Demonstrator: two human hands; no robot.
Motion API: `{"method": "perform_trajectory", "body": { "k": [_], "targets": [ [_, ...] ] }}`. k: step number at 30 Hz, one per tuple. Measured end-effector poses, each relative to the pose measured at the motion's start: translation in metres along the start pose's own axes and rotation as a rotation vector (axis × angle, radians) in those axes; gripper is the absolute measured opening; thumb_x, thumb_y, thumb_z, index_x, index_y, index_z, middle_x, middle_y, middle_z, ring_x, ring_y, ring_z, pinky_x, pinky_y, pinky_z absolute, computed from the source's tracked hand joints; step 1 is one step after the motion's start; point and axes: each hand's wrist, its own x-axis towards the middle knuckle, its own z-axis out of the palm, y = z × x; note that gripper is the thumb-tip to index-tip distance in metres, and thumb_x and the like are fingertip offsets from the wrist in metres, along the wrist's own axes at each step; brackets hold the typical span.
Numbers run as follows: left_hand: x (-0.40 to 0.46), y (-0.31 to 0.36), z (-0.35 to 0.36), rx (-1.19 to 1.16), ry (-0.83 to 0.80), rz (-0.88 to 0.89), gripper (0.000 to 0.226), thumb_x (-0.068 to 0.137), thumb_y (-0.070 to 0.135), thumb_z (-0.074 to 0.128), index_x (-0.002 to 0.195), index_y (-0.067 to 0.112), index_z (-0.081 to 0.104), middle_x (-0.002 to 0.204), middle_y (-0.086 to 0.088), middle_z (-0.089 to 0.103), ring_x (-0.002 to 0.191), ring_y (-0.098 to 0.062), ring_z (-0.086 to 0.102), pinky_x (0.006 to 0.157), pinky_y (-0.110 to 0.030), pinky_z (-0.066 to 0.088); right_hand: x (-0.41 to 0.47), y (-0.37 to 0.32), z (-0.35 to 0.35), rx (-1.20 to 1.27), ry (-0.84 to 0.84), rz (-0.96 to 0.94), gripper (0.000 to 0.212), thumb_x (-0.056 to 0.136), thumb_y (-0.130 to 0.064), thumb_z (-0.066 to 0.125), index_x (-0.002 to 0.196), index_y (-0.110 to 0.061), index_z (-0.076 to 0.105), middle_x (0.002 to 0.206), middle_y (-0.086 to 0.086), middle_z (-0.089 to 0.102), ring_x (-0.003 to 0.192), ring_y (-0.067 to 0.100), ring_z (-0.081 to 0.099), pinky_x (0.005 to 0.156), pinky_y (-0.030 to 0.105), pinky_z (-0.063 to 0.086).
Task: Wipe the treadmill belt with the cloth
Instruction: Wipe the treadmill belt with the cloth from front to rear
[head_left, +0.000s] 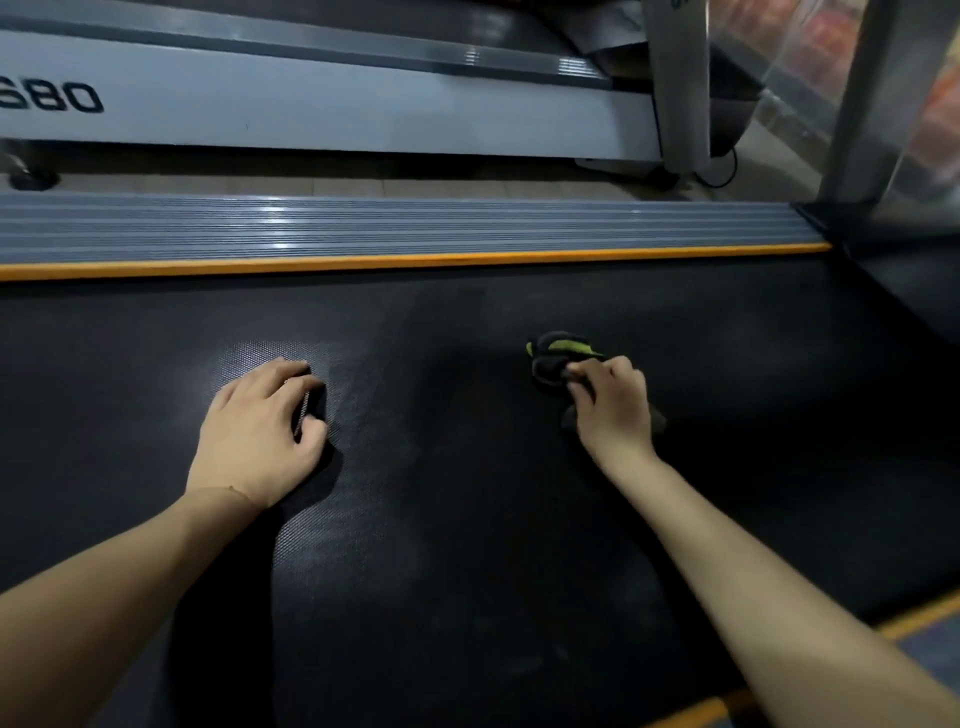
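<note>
The black textured treadmill belt (467, 519) fills the lower part of the view. A dark cloth (556, 353) with yellow-green patches lies bunched on the belt right of centre. My right hand (610, 405) grips it from the near side, fingers curled into the fabric, and part of the cloth is hidden under the palm. My left hand (262, 431) rests on the belt left of centre. Its fingers and thumb curl round a small dark object (306, 410) with a silvery edge; what it is I cannot make out.
A grey ribbed side rail (395, 228) with an orange strip (415, 261) borders the belt's far side. Beyond it stands another treadmill (322, 109) marked "680". A metal upright (857, 104) rises at the far right. An orange-edged rail (914, 623) shows at the lower right.
</note>
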Motion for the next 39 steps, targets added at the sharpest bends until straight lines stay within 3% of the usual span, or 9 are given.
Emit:
{"method": "perform_trajectory", "body": {
  "k": [8, 12, 16, 20, 24, 28, 34, 37, 39],
  "targets": [
    [-0.012, -0.008, -0.017, 0.054, -0.193, 0.03, 0.064, 0.084, 0.043, 0.032, 0.136, 0.025, 0.062, 0.151, 0.001, 0.052, 0.144, -0.024, 0.04, 0.116, -0.048, 0.035, -0.075, -0.144, 0.034, 0.186, 0.014, -0.158, 0.014, 0.09, -0.026, 0.063, 0.102, -0.029, 0.069, 0.102, 0.003, 0.054, 0.09, 0.028, 0.048, 0.079, 0.038, 0.045],
    [-0.039, -0.011, -0.039, 0.13, -0.234, 0.084, 0.06, 0.086, 0.049, 0.033, 0.132, 0.029, 0.065, 0.144, 0.003, 0.057, 0.137, -0.023, 0.046, 0.11, -0.047, 0.04, -0.072, -0.107, 0.014, 0.156, -0.05, -0.286, 0.018, 0.09, -0.028, 0.063, 0.106, -0.031, 0.071, 0.104, 0.001, 0.057, 0.094, 0.027, 0.051, 0.079, 0.037, 0.047],
    [-0.074, 0.01, -0.051, 0.121, -0.297, -0.018, 0.054, 0.092, 0.052, 0.04, 0.142, 0.034, 0.054, 0.154, 0.004, 0.045, 0.141, -0.024, 0.038, 0.111, -0.046, 0.038, -0.049, -0.025, -0.015, 0.035, 0.047, 0.021, 0.022, 0.092, -0.02, 0.06, 0.111, -0.023, 0.071, 0.105, 0.013, 0.057, 0.099, 0.038, 0.052, 0.086, 0.041, 0.048],
    [-0.086, 0.036, -0.051, 0.123, -0.471, -0.14, 0.074, 0.092, 0.065, 0.052, 0.155, 0.034, 0.03, 0.167, 0.005, 0.016, 0.154, -0.022, 0.012, 0.118, -0.047, 0.026, -0.062, -0.072, -0.004, -0.006, 0.077, 0.258, 0.028, 0.087, -0.017, 0.062, 0.114, -0.019, 0.068, 0.115, 0.018, 0.052, 0.102, 0.042, 0.046, 0.089, 0.046, 0.043],
    [-0.078, 0.047, -0.051, 0.099, -0.624, -0.238, 0.092, 0.089, 0.066, 0.059, 0.16, 0.031, 0.013, 0.17, 0.006, -0.005, 0.156, -0.022, -0.005, 0.123, -0.052, 0.02, -0.086, -0.173, 0.035, 0.117, -0.027, -0.088, 0.021, 0.088, -0.02, 0.055, 0.103, -0.026, 0.067, 0.106, 0.01, 0.051, 0.094, 0.034, 0.046, 0.081, 0.045, 0.044],
    [-0.068, 0.054, -0.056, 0.138, -0.711, -0.266, 0.104, 0.078, 0.072, 0.068, 0.158, 0.028, 0.019, 0.168, 0.004, 0.004, 0.155, -0.025, 0.003, 0.117, -0.057, 0.031, -0.075, -0.147, 0.027, 0.148, -0.053, -0.336, 0.019, 0.088, -0.022, 0.059, 0.103, -0.028, 0.07, 0.099, 0.009, 0.054, 0.09, 0.033, 0.05, 0.073, 0.04, 0.047],
    [-0.068, 0.066, -0.055, 0.166, -0.677, -0.296, 0.088, 0.07, 0.066, 0.078, 0.138, 0.026, 0.04, 0.15, 0.005, 0.025, 0.146, -0.024, 0.02, 0.099, -0.054, 0.047, -0.036, 0.002, -0.02, -0.02, 0.023, 0.146, 0.022, 0.096, -0.027, 0.053, 0.115, -0.03, 0.065, 0.113, 0.009, 0.047, 0.101, 0.032, 0.045, 0.083, 0.04, 0.049],
    [-0.069, 0.069, -0.057, 0.149, -0.679, -0.313, 0.083, 0.072, 0.063, 0.079, 0.135, 0.026, 0.04, 0.154, 0.005, 0.021, 0.147, -0.024, 0.017, 0.096, -0.053, 0.045, -0.043, -0.044, -0.006, 0.058, 0.064, 0.297, 0.028, 0.09, -0.026, 0.053, 0.117, -0.022, 0.063, 0.119, 0.016, 0.048, 0.106, 0.036, 0.044, 0.091, 0.043, 0.044],
    [-0.069, 0.07, -0.059, 0.147, -0.674, -0.322, 0.082, 0.072, 0.061, 0.08, 0.135, 0.026, 0.04, 0.153, 0.005, 0.021, 0.147, -0.023, 0.018, 0.094, -0.053, 0.044, -0.06, -0.109, 0.02, 0.14, 0.12, 0.122, 0.026, 0.084, -0.023, 0.052, 0.106, -0.02, 0.066, 0.107, 0.018, 0.051, 0.096, 0.037, 0.048, 0.082, 0.044, 0.046]
  ]
}}
